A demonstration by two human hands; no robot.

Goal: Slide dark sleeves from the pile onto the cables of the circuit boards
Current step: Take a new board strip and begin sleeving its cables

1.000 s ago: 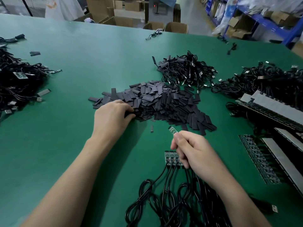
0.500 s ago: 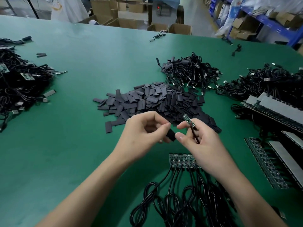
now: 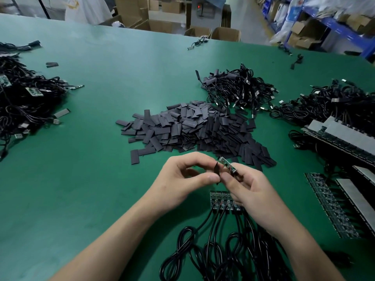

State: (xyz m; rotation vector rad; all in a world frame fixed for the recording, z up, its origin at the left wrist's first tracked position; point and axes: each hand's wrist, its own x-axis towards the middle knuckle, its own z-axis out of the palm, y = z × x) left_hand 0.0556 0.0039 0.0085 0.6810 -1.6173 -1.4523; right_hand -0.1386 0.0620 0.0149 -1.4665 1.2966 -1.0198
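Note:
A pile of flat dark sleeves [image 3: 194, 130] spreads over the middle of the green table [image 3: 81, 179]. My left hand [image 3: 182, 179] pinches one dark sleeve [image 3: 216, 169] between thumb and fingers, just in front of the pile. My right hand [image 3: 247, 187] holds a small green circuit board [image 3: 227, 164] by its cable end, tip pointing up-left, right beside the sleeve. Under my hands lies a row of joined circuit boards [image 3: 222, 200] with black cables [image 3: 223, 250] coiled toward me.
Heaps of black cables lie at the left [image 3: 26, 106], behind the sleeves [image 3: 239, 88] and at the far right [image 3: 328, 104]. Strips of boards [image 3: 336, 207] and grey panels [image 3: 345, 132] line the right edge. Cardboard boxes [image 3: 225, 34] stand beyond the table.
My left hand took a sleeve from the pile and carried it to my right hand. My right hand lifted the single board up, and sleeve and board now nearly meet.

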